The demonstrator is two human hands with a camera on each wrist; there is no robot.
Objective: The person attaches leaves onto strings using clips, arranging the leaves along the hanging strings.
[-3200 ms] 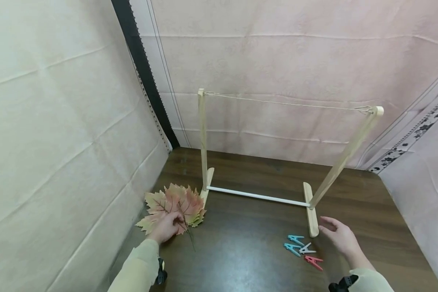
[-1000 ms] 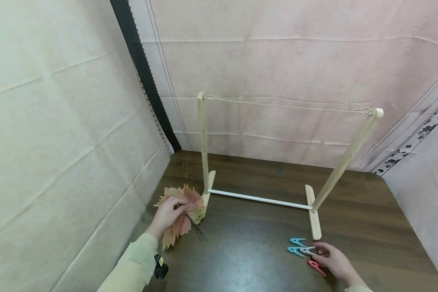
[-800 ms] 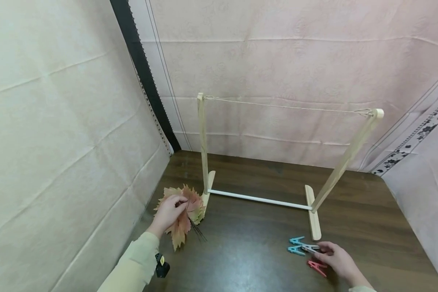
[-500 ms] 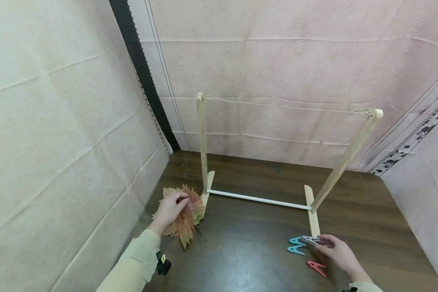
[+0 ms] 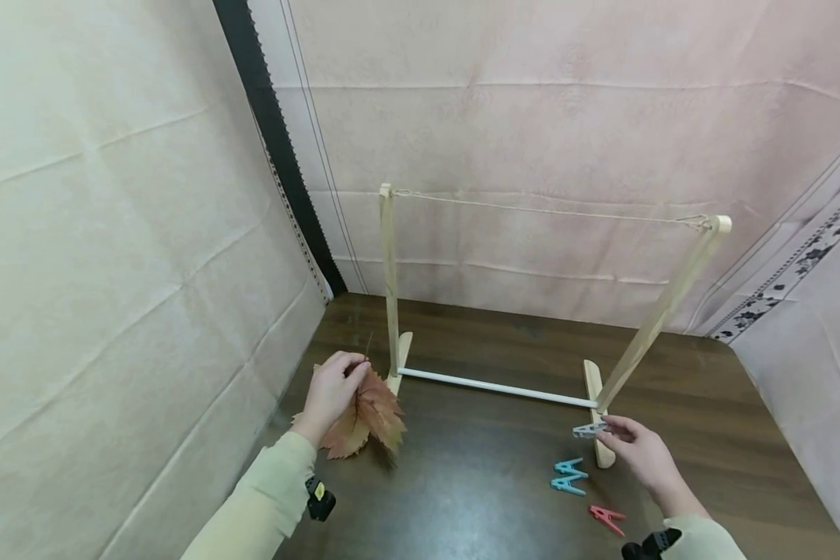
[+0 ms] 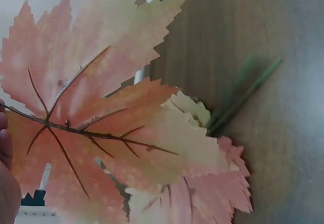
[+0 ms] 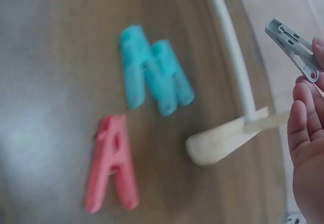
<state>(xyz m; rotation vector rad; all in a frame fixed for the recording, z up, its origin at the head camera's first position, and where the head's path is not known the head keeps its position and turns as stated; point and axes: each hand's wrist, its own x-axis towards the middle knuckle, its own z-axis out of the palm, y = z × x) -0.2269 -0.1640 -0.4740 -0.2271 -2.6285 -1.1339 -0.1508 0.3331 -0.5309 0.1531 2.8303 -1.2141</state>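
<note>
My left hand (image 5: pixel 332 393) pinches the stem of an orange-red artificial maple leaf (image 6: pixel 101 127), which hangs tilted from the fingertips. Beneath it other leaves (image 6: pixel 177 201) lie on the table, their green stems (image 6: pixel 248 92) pointing outward; the held leaf partly hides them. My right hand (image 5: pixel 640 451) holds a grey clothespin (image 7: pixel 291 46) between thumb and fingers, raised in front of the right foot of a wooden stand. Two blue clothespins (image 5: pixel 568 476) lie close together on the table below that hand, with a red clothespin (image 5: pixel 607 519) nearer the front.
The wooden stand has a left post (image 5: pixel 390 280), a slanting right post (image 5: pixel 661 315) and a string (image 5: pixel 532 208) tied between their tops. A white rod (image 5: pixel 497 385) joins the feet low down. Cloth walls (image 5: pixel 147 272) enclose the dark wooden table (image 5: pixel 462 467) at back and sides.
My right hand has come to the clothespins, picked out the grey one and lifted it away from the blue ones. My left hand has raised one leaf off the pile and turned it to hang down.
</note>
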